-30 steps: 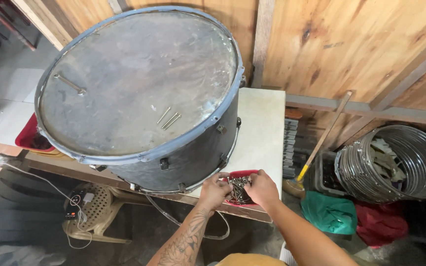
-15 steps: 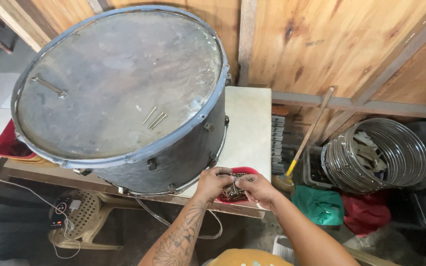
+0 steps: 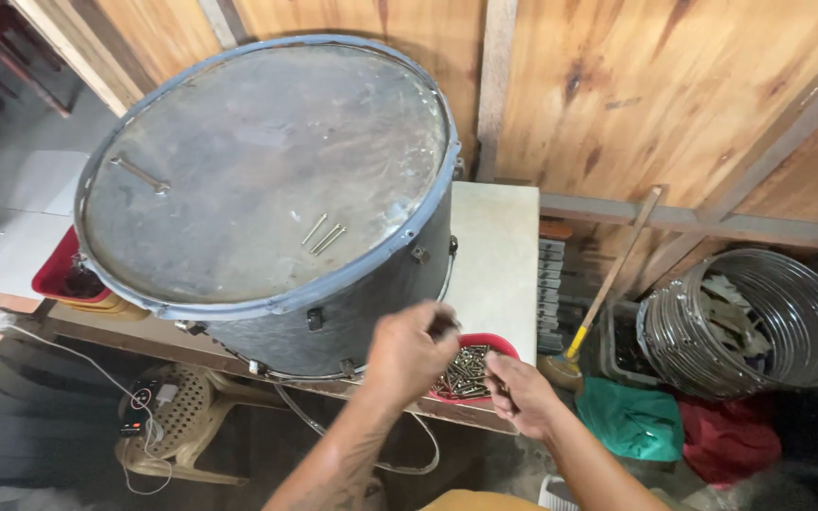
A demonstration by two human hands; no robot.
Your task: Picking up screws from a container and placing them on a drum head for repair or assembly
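A large grey drum (image 3: 267, 189) with a blue-grey rim lies head-up on a pale table (image 3: 499, 265). Three screws (image 3: 324, 237) and a thin metal wrench (image 3: 139, 175) lie on its skin. At the table's front edge, a red bowl (image 3: 499, 343) holds several screws. My left hand (image 3: 409, 358) is raised just left of the bowl, in front of the drum's shell, its fingers pinched on what looks like a small dark screw. My right hand (image 3: 521, 390) hovers at the bowl's near right side with curled fingers; motion blur hides whether it holds anything.
Wooden plank wall behind. A red tray (image 3: 59, 274) sits under the drum's left side. On the right are a stack of metal hoops (image 3: 750, 322), a broom handle (image 3: 617, 265), and green (image 3: 631, 416) and red cloth (image 3: 726, 440). A plastic chair (image 3: 177, 416) with a phone is under the table.
Both hands were in the red bowl among the screws. My left hand has lifted up and to the left with pinched fingers, and my right hand has drawn back to the bowl's near side.
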